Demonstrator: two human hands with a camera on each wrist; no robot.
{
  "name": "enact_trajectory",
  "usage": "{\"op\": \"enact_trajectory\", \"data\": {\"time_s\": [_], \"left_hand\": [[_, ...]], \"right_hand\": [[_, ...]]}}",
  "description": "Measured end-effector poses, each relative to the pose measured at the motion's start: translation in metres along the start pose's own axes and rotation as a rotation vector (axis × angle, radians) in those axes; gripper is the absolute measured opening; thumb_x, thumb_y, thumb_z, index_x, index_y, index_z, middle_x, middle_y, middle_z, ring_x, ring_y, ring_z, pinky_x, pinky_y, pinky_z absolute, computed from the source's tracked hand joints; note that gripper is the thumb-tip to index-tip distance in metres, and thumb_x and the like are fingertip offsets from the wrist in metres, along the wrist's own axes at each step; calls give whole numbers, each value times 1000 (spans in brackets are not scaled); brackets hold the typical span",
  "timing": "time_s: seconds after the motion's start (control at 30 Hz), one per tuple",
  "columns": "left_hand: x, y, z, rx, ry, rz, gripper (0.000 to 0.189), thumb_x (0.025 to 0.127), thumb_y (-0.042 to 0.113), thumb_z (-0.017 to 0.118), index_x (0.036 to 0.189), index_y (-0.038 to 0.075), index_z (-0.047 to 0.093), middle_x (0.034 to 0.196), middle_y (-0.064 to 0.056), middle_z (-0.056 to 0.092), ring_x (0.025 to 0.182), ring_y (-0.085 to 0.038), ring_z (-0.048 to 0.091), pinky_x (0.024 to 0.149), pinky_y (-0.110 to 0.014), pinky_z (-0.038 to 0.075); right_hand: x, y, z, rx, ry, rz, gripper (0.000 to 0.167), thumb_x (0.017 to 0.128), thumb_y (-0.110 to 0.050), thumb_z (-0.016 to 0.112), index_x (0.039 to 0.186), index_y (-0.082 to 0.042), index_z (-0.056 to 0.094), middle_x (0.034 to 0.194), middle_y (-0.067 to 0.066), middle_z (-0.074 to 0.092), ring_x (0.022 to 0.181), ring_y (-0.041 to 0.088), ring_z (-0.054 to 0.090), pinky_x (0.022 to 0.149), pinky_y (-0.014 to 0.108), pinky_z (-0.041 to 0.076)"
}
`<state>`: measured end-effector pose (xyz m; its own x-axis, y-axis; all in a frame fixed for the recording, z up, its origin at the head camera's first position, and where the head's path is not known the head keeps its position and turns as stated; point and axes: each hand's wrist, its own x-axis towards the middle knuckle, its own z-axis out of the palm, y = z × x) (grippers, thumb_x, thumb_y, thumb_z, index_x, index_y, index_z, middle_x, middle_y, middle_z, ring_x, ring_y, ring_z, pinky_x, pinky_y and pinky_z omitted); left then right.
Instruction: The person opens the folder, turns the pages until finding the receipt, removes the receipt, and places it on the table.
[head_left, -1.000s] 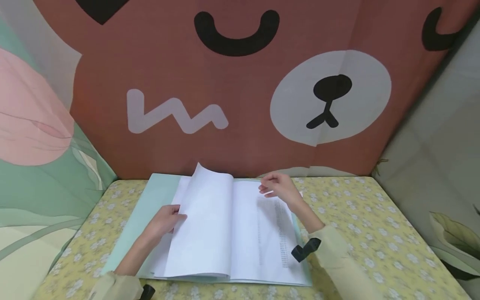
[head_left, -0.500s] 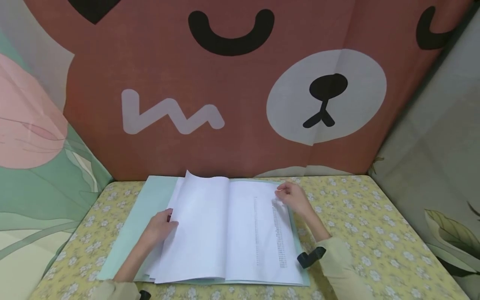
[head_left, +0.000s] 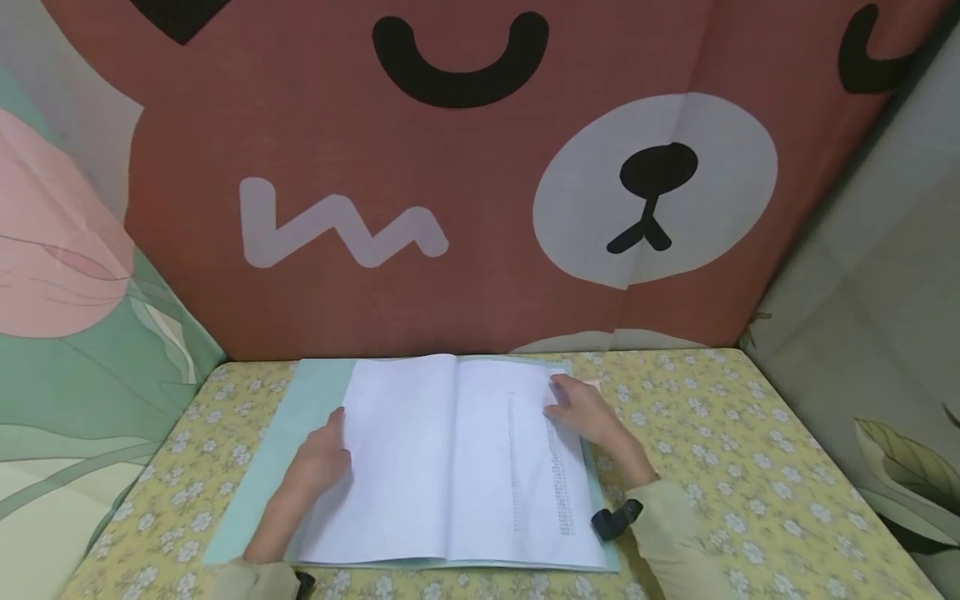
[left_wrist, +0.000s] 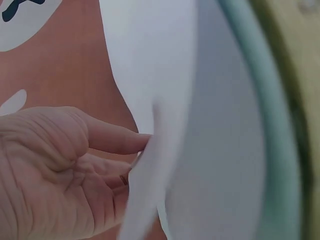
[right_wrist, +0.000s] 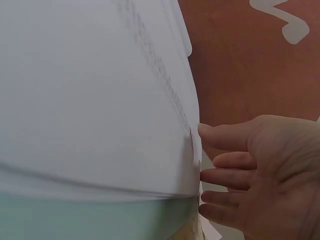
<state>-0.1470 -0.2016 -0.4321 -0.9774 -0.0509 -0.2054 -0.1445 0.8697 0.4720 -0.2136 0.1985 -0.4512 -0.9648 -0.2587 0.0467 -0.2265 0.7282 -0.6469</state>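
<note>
An open booklet with white pages [head_left: 397, 467] and a pale mint-green cover [head_left: 315, 392] lies on the table. My left hand [head_left: 317, 462] is at the left page's outer edge. In the left wrist view, the thumb of that left hand [left_wrist: 65, 170] meets the edge of a white sheet [left_wrist: 150, 65], and the other fingers are curled below, partly hidden by it. My right hand [head_left: 588, 408] touches the upper right corner of the printed right page [head_left: 525, 483]. Seen from the right wrist, the right hand [right_wrist: 265, 175] has its fingers stretched out against the paper's edge.
A yellow floral cloth [head_left: 705, 483] covers the table under the booklet. Behind stands a brown wall [head_left: 487, 292] with a cartoon bear print, and printed side panels [head_left: 67, 400] flank the table. A dark wrist strap [head_left: 617, 521] sits at the right sleeve.
The raised left page has come down nearly flat, and its lifted top corner no longer sticks up. My right hand has moved right to the page's outer corner, its fingers spreading more.
</note>
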Motion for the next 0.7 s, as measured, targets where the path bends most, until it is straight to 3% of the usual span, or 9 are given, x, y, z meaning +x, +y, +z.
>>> {"op": "enact_trajectory", "data": {"time_s": [0.07,0.13,0.23,0.27,0.4,0.47,0.53,0.6,0.7], "left_hand": [[0,3,1,44,-7,3,61,96,-6,43,154,-16,26,148,-43,39,133,-58,45,108,-64,42],[1,7,3,96,-10,12,54,96,-7,47,149,-14,37,134,-45,45,114,-55,58,93,-60,53],[1,15,6,192,9,41,43,96,-7,54,138,-12,48,121,-38,43,97,-46,55,78,-54,53],[2,17,7,223,21,55,41,96,-6,56,136,-11,49,123,-37,42,99,-46,53,79,-55,53],[4,25,9,320,55,165,47,96,-8,60,141,-8,51,153,-37,29,137,-58,34,106,-69,40],[5,26,10,332,31,232,52,96,-10,59,147,-6,49,162,-32,25,147,-58,22,114,-69,31],[5,28,12,333,-19,287,54,97,-12,56,149,-7,47,164,-29,28,150,-55,21,117,-66,28],[4,30,14,312,-70,299,53,100,-10,52,152,-7,45,163,-26,32,150,-51,25,119,-62,28],[4,34,16,258,-117,266,50,103,-4,51,152,-9,43,162,-29,33,149,-51,28,118,-62,30]], "right_hand": [[0,1,0,-21,-18,-13,59,102,-12,66,149,13,43,149,31,49,140,46,46,113,57,40],[0,1,0,-38,-37,-2,61,102,-13,66,151,13,41,152,32,47,142,46,43,115,57,38],[-1,2,1,-56,-53,25,63,102,-15,66,152,13,39,154,32,43,145,47,38,117,57,34],[-1,3,1,-59,-54,31,64,101,-15,67,152,13,39,155,31,42,146,48,36,118,57,32],[-1,6,1,-55,-52,46,67,101,-17,68,154,11,38,159,30,38,151,49,25,120,60,26],[-1,7,1,-51,-59,58,68,101,-18,68,155,9,37,160,29,36,152,50,21,120,62,25],[-1,9,1,-49,-69,67,70,101,-19,69,156,8,35,162,28,34,153,50,17,120,63,24],[0,10,1,-50,-74,70,72,101,-20,69,158,6,34,163,28,31,153,50,15,120,64,23],[3,12,1,-57,-78,73,75,101,-22,69,160,4,31,165,26,28,155,48,12,121,64,21]]}}
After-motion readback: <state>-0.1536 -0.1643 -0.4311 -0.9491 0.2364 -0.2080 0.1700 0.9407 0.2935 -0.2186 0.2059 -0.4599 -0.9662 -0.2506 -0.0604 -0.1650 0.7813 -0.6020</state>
